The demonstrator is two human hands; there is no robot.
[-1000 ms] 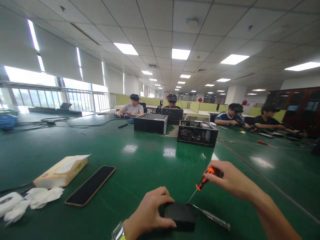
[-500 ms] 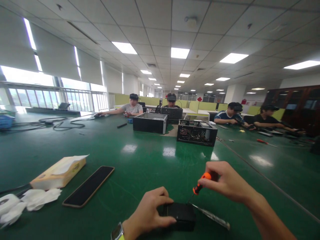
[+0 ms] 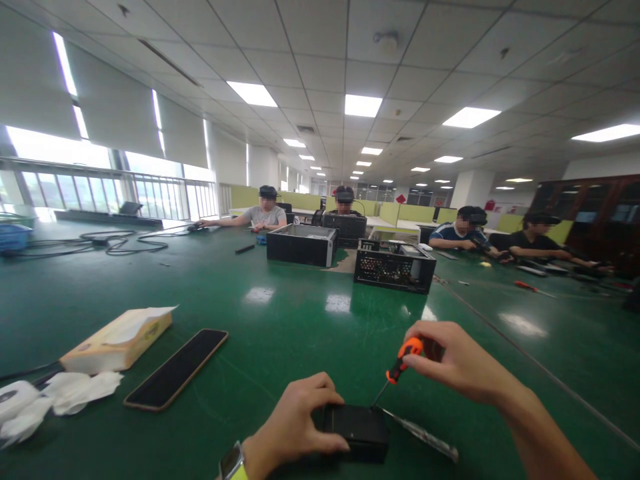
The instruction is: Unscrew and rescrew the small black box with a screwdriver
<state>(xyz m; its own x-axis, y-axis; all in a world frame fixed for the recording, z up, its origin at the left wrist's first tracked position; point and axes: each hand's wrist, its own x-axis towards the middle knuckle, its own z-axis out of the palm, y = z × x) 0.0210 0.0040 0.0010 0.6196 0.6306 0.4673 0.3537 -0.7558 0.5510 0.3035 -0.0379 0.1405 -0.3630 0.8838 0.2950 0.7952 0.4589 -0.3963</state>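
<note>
Orange-and-black screwdriver (image 3: 404,360) in the right hand (image 3: 445,353), thumb and fingers pinching the handle. Long axis slants: handle up and to the person's right, shaft pointing down-left, tip at the far edge of a small black box (image 3: 357,430), near its right corner; can't tell from here if it's seated in anything. Box lies on the green table (image 3: 300,333), longer side roughly left to right; left hand (image 3: 300,420) clamps its left end, thumb on the near side, other fingers round the far side. Slim clear-handled screwdriver (image 3: 425,437) lies just right of the box, shaft end toward it, handle away, down-right. Phone (image 3: 177,369) and tissue pack (image 3: 117,340) off to the left. Versus half a second ago, more shaft shows below the orange handle; box basically unmoved. Co-worker in grey (image 3: 270,217) has an arm stretched sideways, tucked in a second ago.
</note>
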